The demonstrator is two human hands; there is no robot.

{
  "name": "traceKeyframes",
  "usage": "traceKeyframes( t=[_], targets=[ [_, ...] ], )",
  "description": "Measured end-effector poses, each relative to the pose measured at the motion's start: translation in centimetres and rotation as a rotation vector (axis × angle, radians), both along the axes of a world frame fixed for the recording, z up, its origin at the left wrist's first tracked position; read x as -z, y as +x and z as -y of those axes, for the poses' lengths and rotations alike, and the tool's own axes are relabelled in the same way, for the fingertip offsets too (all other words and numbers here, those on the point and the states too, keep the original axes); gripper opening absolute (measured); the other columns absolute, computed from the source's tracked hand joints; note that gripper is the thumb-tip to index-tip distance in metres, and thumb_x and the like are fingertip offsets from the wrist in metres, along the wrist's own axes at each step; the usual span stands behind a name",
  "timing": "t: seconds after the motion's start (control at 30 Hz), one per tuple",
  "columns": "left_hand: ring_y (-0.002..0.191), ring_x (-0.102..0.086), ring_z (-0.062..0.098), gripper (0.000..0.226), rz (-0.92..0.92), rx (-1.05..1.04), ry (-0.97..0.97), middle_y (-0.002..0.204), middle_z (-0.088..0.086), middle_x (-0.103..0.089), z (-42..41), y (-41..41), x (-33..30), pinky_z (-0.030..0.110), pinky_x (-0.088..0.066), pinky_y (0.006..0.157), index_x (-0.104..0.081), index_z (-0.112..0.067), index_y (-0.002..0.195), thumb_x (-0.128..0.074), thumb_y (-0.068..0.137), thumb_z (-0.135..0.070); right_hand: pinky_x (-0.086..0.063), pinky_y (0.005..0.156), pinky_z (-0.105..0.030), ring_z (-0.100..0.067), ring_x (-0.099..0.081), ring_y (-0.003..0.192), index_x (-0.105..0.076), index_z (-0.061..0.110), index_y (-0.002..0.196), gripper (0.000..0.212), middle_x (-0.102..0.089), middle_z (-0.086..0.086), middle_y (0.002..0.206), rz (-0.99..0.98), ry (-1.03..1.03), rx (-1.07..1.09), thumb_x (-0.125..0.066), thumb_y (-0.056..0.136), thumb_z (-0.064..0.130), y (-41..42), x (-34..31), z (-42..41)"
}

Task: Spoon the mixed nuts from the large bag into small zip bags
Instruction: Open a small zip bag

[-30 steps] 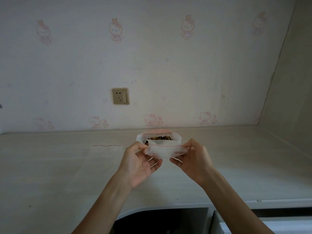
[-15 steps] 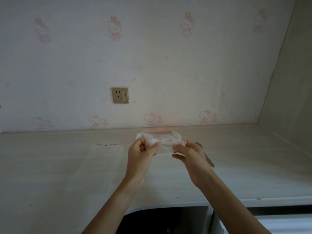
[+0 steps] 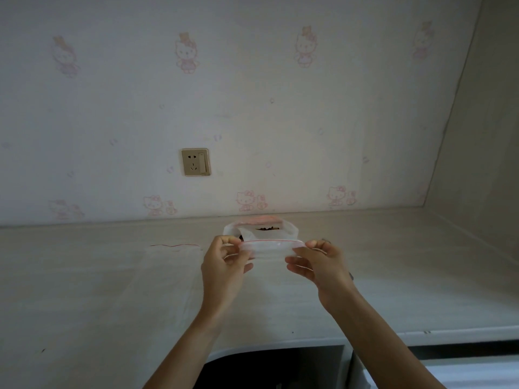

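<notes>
A small clear plastic zip bag with a red seal line (image 3: 271, 248) hangs above the pale counter (image 3: 84, 290), its top corners pinched by the left hand (image 3: 223, 265) and right hand (image 3: 318, 262). It looks featherlight, floppy and slick; gripping the stiffer zip strip seems wisest. The large open bag of nuts (image 3: 261, 230) sits just beyond.

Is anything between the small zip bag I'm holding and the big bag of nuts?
Nothing visible. Left hand and right hand pinch the small zip bag just in front of the open large bag.
</notes>
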State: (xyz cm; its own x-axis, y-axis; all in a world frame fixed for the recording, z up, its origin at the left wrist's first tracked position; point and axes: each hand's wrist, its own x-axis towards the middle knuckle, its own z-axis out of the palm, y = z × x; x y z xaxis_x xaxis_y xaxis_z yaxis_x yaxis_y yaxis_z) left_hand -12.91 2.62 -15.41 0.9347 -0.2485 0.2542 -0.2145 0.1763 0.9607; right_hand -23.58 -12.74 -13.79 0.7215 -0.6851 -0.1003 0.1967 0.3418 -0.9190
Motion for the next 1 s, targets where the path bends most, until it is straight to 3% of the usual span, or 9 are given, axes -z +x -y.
traceKeyframes(
  t=[0.2,0.3,0.37,0.43,0.5,0.6,0.7,0.83,1.0],
  targets=[
    [0.095,-0.079,0.025,0.022,-0.559,0.341,-0.345,0.106,0.022,-0.078,-0.5,0.7,-0.3,0.031,-0.064,0.069,-0.070,-0.002,0.106,-0.074,0.084,0.002,-0.065,0.071,-0.036,-0.034,-0.077,0.087,-0.068,-0.004,0.094,0.009,-0.076,-0.025,0.103,0.130,0.256,-0.109,-0.071,0.087,-0.008,-0.3,0.8,0.5],
    [0.091,-0.079,0.023,0.029,-0.614,0.378,-0.386,0.104,0.021,-0.078,-0.5,0.8,0.0,0.033,-0.064,0.068,-0.072,-0.004,0.103,-0.076,0.075,-0.002,-0.065,0.074,-0.036,-0.032,-0.077,0.087,-0.069,-0.010,0.107,0.017,-0.073,-0.028,0.107,0.180,0.347,-0.149,-0.068,0.091,-0.005,-0.1,0.9,0.3],
    [0.088,-0.079,0.024,0.023,-0.614,0.356,-0.385,0.100,0.021,-0.078,-0.4,0.9,0.1,0.035,-0.064,0.066,-0.070,-0.005,0.103,-0.074,0.081,0.001,-0.065,0.077,-0.040,-0.029,-0.075,0.078,-0.073,-0.007,0.092,0.008,-0.072,-0.025,0.093,0.194,0.384,-0.171,-0.065,0.094,-0.003,0.0,0.8,0.1],
    [0.088,-0.079,0.024,0.016,-0.596,0.337,-0.350,0.099,0.020,-0.078,-0.5,0.9,0.2,0.038,-0.064,0.066,-0.069,-0.006,0.105,-0.069,0.091,0.002,-0.064,0.079,-0.041,-0.024,-0.071,0.071,-0.073,-0.002,0.080,0.019,-0.066,-0.018,0.080,0.178,0.372,-0.209,-0.062,0.096,0.000,0.1,0.9,-0.2],
    [0.089,-0.079,0.024,0.013,-0.564,0.334,-0.294,0.097,0.018,-0.079,-0.6,0.8,0.2,0.042,-0.064,0.067,-0.072,-0.005,0.107,-0.067,0.095,-0.001,-0.064,0.078,-0.041,-0.022,-0.066,0.069,-0.071,-0.003,0.092,0.012,-0.061,-0.014,0.075,0.156,0.364,-0.236,-0.061,0.097,0.002,0.1,0.8,-0.5],
    [0.088,-0.078,0.022,0.011,-0.520,0.381,-0.228,0.090,0.014,-0.076,-0.9,0.4,-0.4,0.046,-0.063,0.070,-0.081,-0.007,0.099,-0.070,0.094,-0.008,-0.063,0.075,-0.040,-0.020,-0.063,0.069,-0.070,-0.004,0.108,0.016,-0.061,-0.013,0.077,0.130,0.359,-0.238,-0.060,0.097,0.004,0.3,0.9,-0.4],
    [0.080,-0.075,0.019,0.017,-0.523,0.408,-0.191,0.084,0.011,-0.072,-1.1,0.2,-0.8,0.046,-0.063,0.070,-0.080,-0.007,0.091,-0.066,0.098,-0.011,-0.062,0.072,-0.039,-0.018,-0.060,0.062,-0.073,0.000,0.096,0.014,-0.061,-0.010,0.073,0.110,0.352,-0.244,-0.060,0.096,0.005,0.4,0.9,-0.5],
    [0.067,-0.070,0.015,0.015,-0.640,0.457,-0.192,0.075,0.006,-0.067,-1.0,0.2,-1.3,0.045,-0.063,0.068,-0.072,-0.002,0.106,-0.064,0.097,-0.012,-0.061,0.071,-0.039,-0.017,-0.058,0.062,-0.077,0.004,0.087,0.019,-0.061,-0.010,0.075,0.124,0.345,-0.304,-0.059,0.093,0.008,0.5,0.9,-0.6],
    [0.067,-0.067,0.021,0.016,-0.798,0.530,-0.314,0.081,0.010,-0.067,-1.3,0.3,-1.7,0.039,-0.062,0.067,-0.070,-0.004,0.089,-0.067,0.077,-0.015,-0.058,0.076,-0.043,-0.022,-0.062,0.074,-0.068,0.001,0.104,0.019,-0.067,-0.014,0.086,0.133,0.399,-0.326,-0.057,0.093,0.013,0.7,0.6,-0.9]
  ],
)
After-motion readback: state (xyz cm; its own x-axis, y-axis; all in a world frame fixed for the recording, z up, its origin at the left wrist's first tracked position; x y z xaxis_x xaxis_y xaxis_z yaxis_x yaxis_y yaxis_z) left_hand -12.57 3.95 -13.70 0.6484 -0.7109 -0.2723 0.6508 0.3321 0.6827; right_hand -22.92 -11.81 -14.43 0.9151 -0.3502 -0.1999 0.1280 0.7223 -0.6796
